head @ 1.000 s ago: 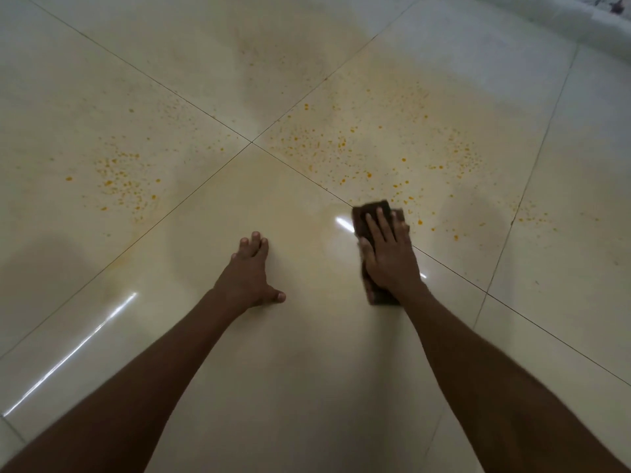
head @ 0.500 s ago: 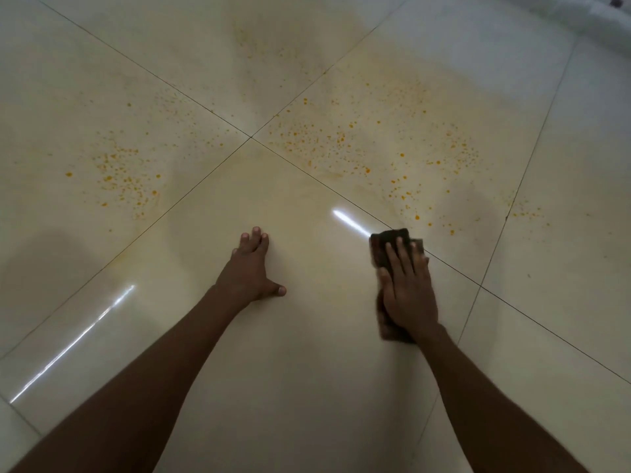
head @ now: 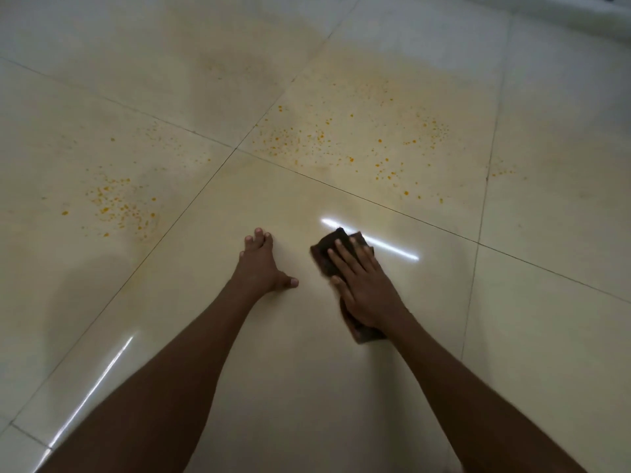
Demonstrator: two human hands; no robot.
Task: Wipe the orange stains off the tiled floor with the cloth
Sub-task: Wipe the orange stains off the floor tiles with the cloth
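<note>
A dark brown cloth point(head: 329, 249) lies flat on the glossy cream tiled floor point(head: 307, 370), and my right hand point(head: 362, 285) presses on it with straight fingers. My left hand point(head: 261, 268) rests on the same tile just left of the cloth, fingers together and thumb out. Orange stains point(head: 341, 145) speckle the tile beyond my hands. A second patch of orange stains point(head: 117, 204) dots the tile to the far left. A few specks point(head: 502, 172) sit past the grout line on the right.
Dark grout lines cross at a corner point(head: 235, 149) ahead of my left hand. Bright light streaks reflect off the floor near the cloth and at lower left. A pale raised edge point(head: 580, 18) runs along the top right.
My right hand has slid the cloth back toward me and to the left, closer to my left hand. The left hand has stayed planted on the tile.
</note>
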